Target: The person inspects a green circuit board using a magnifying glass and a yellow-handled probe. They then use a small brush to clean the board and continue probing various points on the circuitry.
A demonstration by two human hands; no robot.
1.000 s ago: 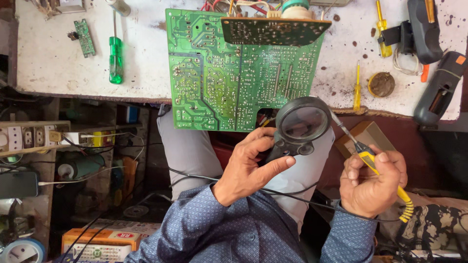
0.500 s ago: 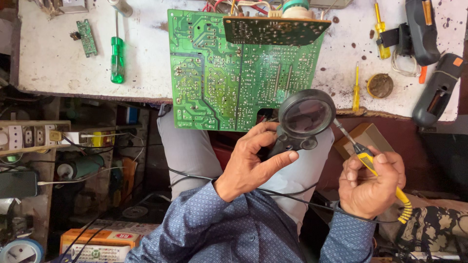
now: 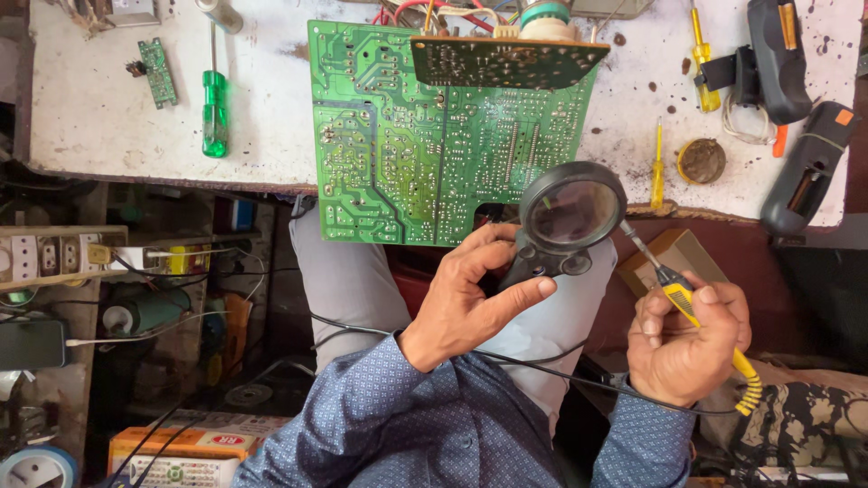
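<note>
Barely shifted: left hand (image 3: 470,303) still grips magnifier (image 3: 568,215); right hand (image 3: 685,339) soldering iron (image 3: 680,298).

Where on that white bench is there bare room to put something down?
Bare bench lies left of the green screwdriver, below the small board; a narrower strip runs between screwdriver and big circuit board. Right of it, yellow screwdrivers, tin and glue gun crowd in.

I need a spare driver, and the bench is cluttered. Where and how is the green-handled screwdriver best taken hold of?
Take the green-handled screwdriver by its thick green handle, the end nearer the bench's front edge, probably coming from above. It lies flat on the white benchtop, shaft pointing away, with bare surface either side for fingers. Both hands are occupied for now.
</note>
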